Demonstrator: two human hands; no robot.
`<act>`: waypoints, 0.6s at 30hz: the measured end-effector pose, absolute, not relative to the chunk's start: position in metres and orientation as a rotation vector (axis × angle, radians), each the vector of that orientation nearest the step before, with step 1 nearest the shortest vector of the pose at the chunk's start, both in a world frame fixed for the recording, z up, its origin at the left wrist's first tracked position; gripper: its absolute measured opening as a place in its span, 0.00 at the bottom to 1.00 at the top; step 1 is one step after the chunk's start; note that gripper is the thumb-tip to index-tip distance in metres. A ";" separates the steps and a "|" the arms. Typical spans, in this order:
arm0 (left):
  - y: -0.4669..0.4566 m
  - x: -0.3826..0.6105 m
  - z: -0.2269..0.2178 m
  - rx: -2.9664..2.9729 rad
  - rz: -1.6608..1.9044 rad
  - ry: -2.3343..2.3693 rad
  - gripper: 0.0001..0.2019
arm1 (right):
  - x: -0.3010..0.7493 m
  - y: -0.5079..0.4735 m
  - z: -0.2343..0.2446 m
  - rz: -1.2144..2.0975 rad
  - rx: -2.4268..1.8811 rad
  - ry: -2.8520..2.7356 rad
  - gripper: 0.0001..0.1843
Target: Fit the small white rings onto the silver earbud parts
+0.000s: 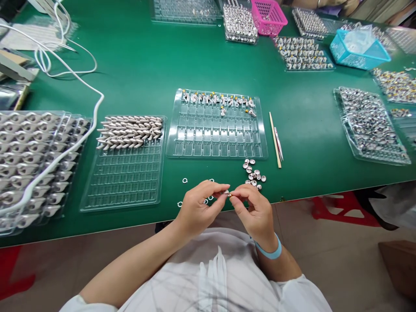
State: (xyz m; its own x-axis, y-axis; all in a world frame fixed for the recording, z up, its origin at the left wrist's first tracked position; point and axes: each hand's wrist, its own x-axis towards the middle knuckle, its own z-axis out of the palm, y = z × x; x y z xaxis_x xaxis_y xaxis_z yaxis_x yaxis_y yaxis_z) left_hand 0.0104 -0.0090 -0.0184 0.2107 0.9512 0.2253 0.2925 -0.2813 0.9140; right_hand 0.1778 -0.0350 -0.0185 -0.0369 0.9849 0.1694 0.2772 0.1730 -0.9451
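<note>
Near the table's front edge, my left hand (203,203) and my right hand (255,212) meet fingertip to fingertip. Both pinch a small metallic part (226,192), mostly covered by the fingers. Several white rings (185,180) lie on the green table by my left hand, some partly behind it. Just beyond my right hand is a loose group of small silvery oval pieces (254,175). A clear compartment tray (217,143) lies ahead of both hands, its back row filled with small silver-and-yellow parts (224,99).
To the left are a half-filled tray of pointed metal pieces (130,132) and larger filled trays (29,160), crossed by a white cable (81,78). A wooden stick (275,138) and tweezers (278,143) lie right of centre. Pink (269,17) and blue baskets (357,54) stand farther back.
</note>
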 end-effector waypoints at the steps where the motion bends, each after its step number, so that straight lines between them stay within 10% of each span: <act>1: -0.009 0.011 -0.018 1.695 1.071 1.173 0.07 | 0.178 -0.036 -0.019 0.997 -1.291 -1.461 0.04; 12: -0.010 0.015 -0.016 1.591 1.016 1.211 0.07 | 0.180 -0.031 -0.025 1.430 -1.280 -1.106 0.06; 18: -0.012 0.014 -0.021 1.464 1.050 1.203 0.07 | 0.176 -0.036 -0.026 0.925 -1.282 -1.444 0.03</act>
State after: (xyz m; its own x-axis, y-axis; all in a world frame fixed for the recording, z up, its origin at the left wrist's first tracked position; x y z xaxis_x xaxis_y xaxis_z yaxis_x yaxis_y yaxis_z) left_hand 0.0144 -0.0120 -0.0214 0.1518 0.9871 0.0516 0.1840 -0.0795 0.9797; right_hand 0.1762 -0.0363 -0.0259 0.0119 0.9855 0.1693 0.2582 0.1606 -0.9527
